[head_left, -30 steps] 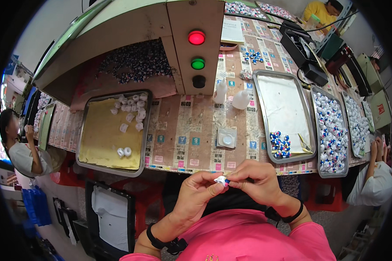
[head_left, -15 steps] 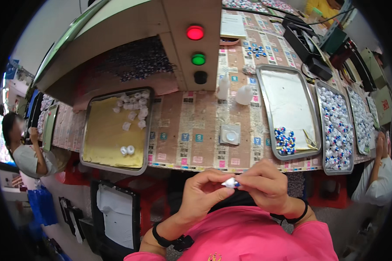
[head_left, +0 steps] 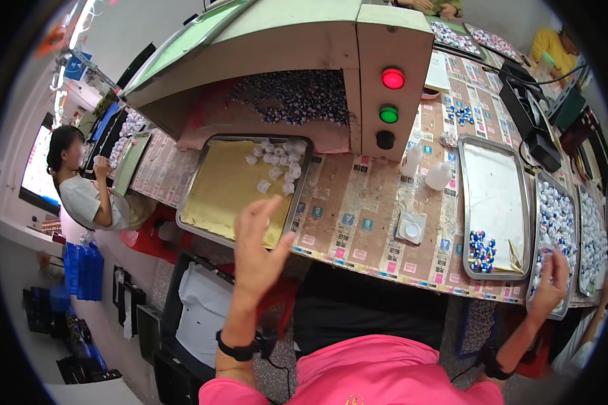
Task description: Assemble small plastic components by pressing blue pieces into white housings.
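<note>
My left hand (head_left: 258, 246) is raised over the near right part of a metal tray (head_left: 201, 233) lined with yellow sheet, its fingers stretched and thumb apart, holding nothing. White rounded pieces (head_left: 275, 157) lie in that tray's far right corner; the hand partly hides others. On the right, my right hand (head_left: 549, 289) reaches to a tray (head_left: 559, 312) full of small white, blue and red pieces (head_left: 554, 209). Its fingers are curled together at the pieces, and what lies at the fingertips blends with them.
A cream machine housing (head_left: 395, 40) with red and green lights covers a heap of small blue-and-white parts (head_left: 290, 98). Right of it stand two translucent bottles (head_left: 439, 176), a small square block (head_left: 411, 228) and a white-lined tray (head_left: 496, 275) with blue pieces. Other people sit left and right.
My hands have parted from the small white-and-blue piece they held together. The left moved up and left over the yellow-lined tray, the right out to the full tray. The view has turned.
</note>
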A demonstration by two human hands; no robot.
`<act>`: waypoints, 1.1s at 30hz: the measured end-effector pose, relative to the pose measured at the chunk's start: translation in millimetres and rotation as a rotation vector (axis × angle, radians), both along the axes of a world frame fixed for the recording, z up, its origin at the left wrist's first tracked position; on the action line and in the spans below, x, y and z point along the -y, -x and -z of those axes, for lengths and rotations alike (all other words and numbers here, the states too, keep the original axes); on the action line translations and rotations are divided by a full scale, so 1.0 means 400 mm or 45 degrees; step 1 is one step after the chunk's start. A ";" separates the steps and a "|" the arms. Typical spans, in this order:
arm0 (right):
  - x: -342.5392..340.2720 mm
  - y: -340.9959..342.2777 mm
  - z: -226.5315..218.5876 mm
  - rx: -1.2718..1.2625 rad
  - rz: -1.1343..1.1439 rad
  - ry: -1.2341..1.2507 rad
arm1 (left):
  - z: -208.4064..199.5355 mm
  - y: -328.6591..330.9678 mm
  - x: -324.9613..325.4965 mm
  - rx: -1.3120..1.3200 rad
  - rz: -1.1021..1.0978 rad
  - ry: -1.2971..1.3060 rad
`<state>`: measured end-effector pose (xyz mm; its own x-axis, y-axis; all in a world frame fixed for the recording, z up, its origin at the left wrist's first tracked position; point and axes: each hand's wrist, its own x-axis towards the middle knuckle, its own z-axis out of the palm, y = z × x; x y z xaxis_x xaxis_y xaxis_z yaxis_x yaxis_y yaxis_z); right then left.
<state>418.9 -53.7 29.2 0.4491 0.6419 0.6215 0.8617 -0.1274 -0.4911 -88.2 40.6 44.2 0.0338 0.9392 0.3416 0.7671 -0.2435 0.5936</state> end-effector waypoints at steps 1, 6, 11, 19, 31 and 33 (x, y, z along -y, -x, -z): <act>0.019 -0.079 0.011 -0.050 0.107 -0.034 | 0.012 0.050 -0.014 -0.119 -0.021 -0.001; 0.062 -0.287 0.030 -0.027 0.407 0.097 | 0.132 0.112 -0.097 -0.277 -0.021 -0.042; 0.060 -0.425 0.104 -0.168 0.231 0.191 | 0.155 0.095 -0.182 -0.409 0.012 -0.068; 0.048 -0.305 0.045 -0.103 0.325 0.114 | 0.124 0.093 -0.219 -0.473 0.224 -0.220; -0.006 0.201 -0.037 -0.232 -0.504 0.191 | 0.126 0.107 -0.178 -0.560 0.030 -0.149; -0.007 0.221 -0.041 -0.252 -0.485 0.210 | 0.126 0.094 -0.174 -0.636 -0.016 -0.109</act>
